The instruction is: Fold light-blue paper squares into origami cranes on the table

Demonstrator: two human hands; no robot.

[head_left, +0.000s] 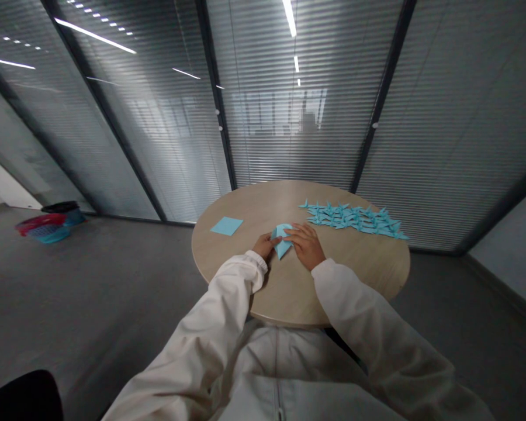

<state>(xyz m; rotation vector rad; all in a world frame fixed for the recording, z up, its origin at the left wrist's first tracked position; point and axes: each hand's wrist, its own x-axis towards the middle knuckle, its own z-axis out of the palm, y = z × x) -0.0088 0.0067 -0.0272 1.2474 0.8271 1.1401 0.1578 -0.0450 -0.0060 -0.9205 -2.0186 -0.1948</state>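
Between my hands, over the middle of the round table (284,304), is a partly folded piece of light-blue origami paper (282,248) with one point toward me. My left hand (265,245) grips its left edge, the thumb lying on top. From the right, my right hand (305,242) presses its fingers on the paper's upper right part. To the left lies a stack or sheet of flat blue square paper (227,225); which of the two I cannot tell. Rows of several folded blue paper cranes (355,218) stand at the back right.
Behind the table's far edge rises a glass partition with blinds (289,146). On the floor at left stand bins with red and black liners (48,227). A dark chair part (24,397) shows at the lower left corner.
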